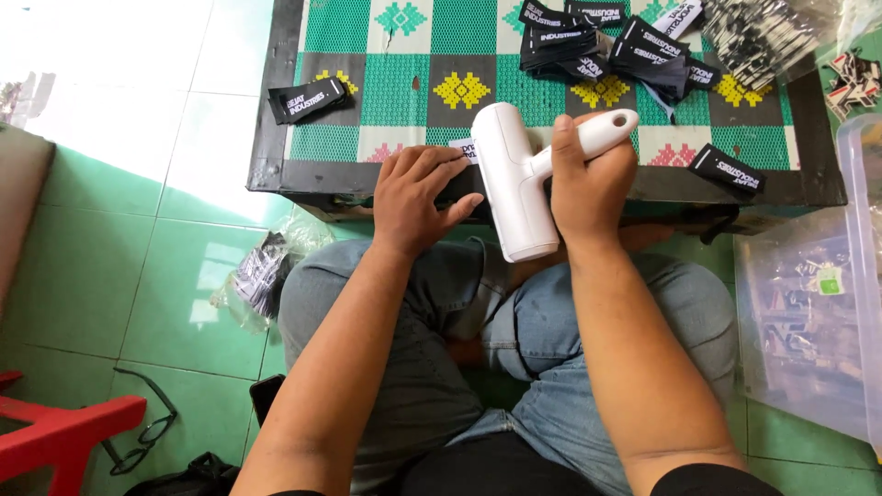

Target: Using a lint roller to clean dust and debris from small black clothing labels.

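Two hands at your table edge, right hand (588,184) gripping white roller tool (519,179), left hand (418,197) flat, open on black label (464,150), heap of black labels (606,41) beyond.

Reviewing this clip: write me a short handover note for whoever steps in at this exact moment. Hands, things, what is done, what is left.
Right hand: closed around the handle of the white handheld tool, its head at the near edge of the low table.
Left hand: flat, fingers pressing a black label beside the tool's head.
Things: heap of black labels at the table's far side, single ones at left and right; bagged labels on the floor; clear bags at right.
Done: cannot tell which labels are finished.
Left: apparently the heap.
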